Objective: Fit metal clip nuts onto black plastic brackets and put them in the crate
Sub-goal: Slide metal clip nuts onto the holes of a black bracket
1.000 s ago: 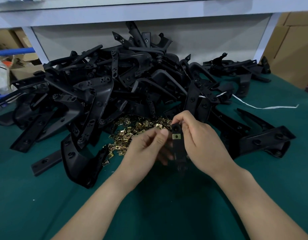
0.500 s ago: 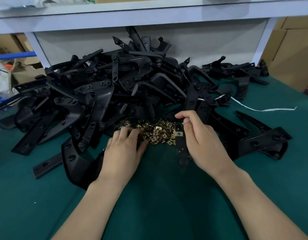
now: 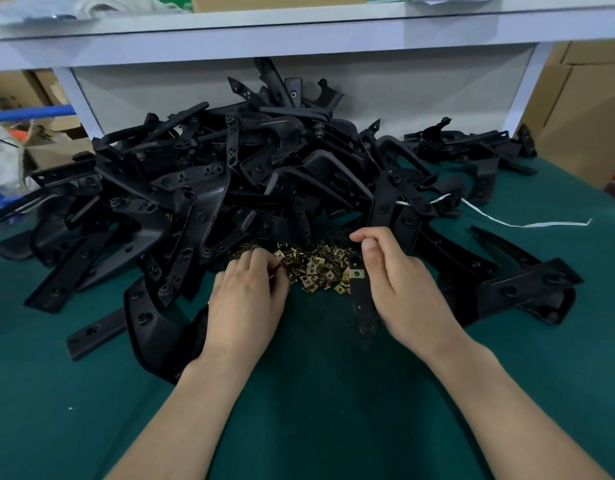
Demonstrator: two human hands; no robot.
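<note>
Our right hand [image 3: 399,289] grips the bracket [image 3: 363,301]; our left hand [image 3: 247,296] curls into the clip nuts [image 3: 316,268], hold unclear, so we may snag two.

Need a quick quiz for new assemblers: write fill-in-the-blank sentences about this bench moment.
1. The right hand holds a bracket with ____ clip nut visible near its upper end.
2. The left hand touches the loose clip nuts, piled in front of a heap of ____ brackets.
3. A ____ string lies on the green table cover, right of the heap.
Missing words: one; black; white.
</note>
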